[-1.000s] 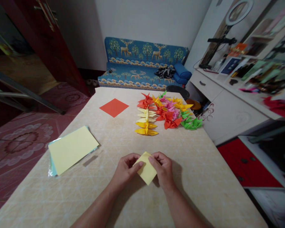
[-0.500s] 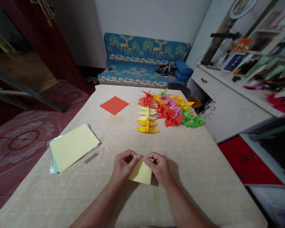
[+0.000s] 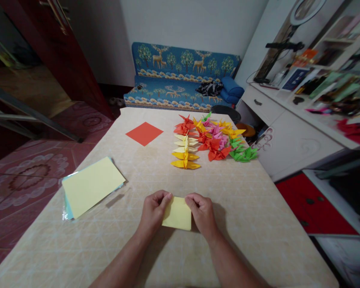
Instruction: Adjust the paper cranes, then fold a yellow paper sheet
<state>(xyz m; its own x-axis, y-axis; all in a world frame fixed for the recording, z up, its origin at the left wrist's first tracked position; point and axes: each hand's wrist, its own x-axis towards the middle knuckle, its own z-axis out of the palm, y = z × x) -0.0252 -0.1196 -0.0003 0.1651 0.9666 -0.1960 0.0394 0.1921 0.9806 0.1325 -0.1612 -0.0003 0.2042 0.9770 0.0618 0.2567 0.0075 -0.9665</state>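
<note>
A folded square of pale yellow paper (image 3: 177, 215) is held up between my two hands, just above the near middle of the table. My left hand (image 3: 155, 209) pinches its upper left corner with thumb and fingers. At the upper right corner my right hand (image 3: 202, 210) has the same kind of pinch. Beyond the hands, folded paper cranes (image 3: 185, 164) in yellow and cream stand in a row. A bunch of red, pink, orange and green cranes (image 3: 217, 149) lies to the right of that row.
On the left of the cloth-covered table (image 3: 132, 248) lies a stack of yellow and blue paper (image 3: 93, 187) with a clear wrapper. A red paper square (image 3: 144, 133) lies farther back. Behind stands a blue sofa (image 3: 180, 76); a cluttered white dresser (image 3: 300, 128) is at the right.
My hands have moved slightly apart along the paper's top edge, from near its middle to its corners. The yellow paper now shows more squarely between them.
</note>
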